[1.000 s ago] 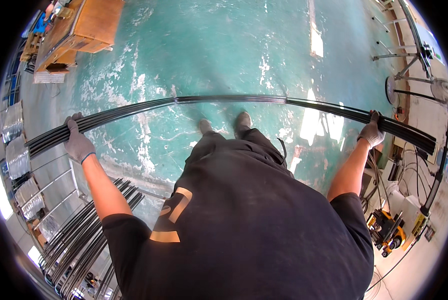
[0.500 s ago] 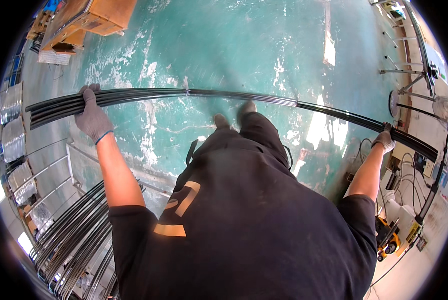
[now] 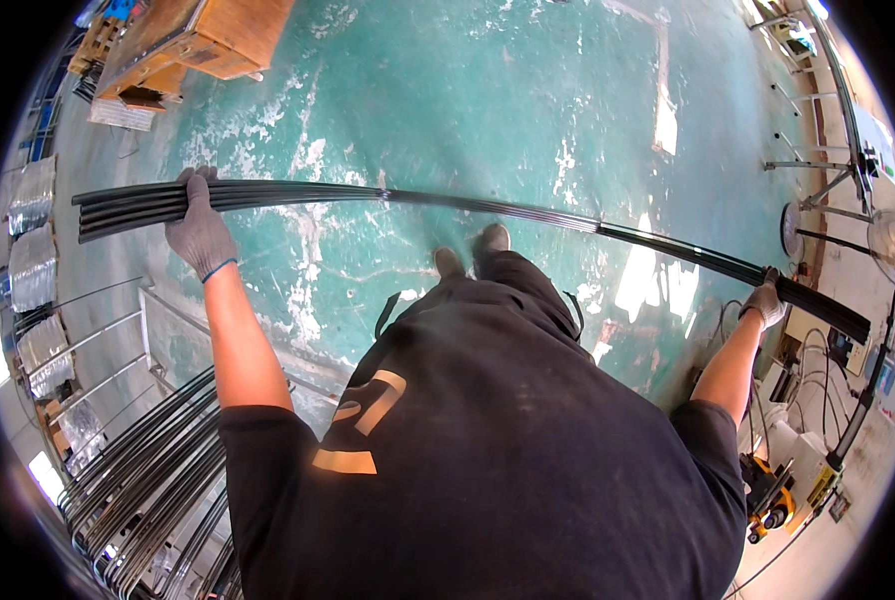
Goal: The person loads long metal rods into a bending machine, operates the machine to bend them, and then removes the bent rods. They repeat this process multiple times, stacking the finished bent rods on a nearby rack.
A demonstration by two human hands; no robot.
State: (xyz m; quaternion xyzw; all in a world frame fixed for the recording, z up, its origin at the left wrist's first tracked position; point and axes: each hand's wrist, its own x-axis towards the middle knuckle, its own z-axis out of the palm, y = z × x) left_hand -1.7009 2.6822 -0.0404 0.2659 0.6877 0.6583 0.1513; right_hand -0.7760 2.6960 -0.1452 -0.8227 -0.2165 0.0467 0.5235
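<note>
Bundle of long, thin, glossy black rods (image 3: 488, 207), perhaps metal, hangs between two hands, crosswise just beyond the toes of a pair of grey fabric-looking shoes (image 3: 495, 238). Well left of the shoes, the grey-gloved left hand (image 3: 200, 225) is wrapped around the bundle, its rod ends fanning slightly past the fingers. Well right of the shoes, the grey-gloved right hand (image 3: 764, 302) grips it near the other end. This wide hold should steady the load; a firm squeeze would keep loose ends from sliding. Turning calls for care: the tips reach far out, and a stack of dark, slender rods (image 3: 158, 470) lies behind and left of the shoes.
</note>
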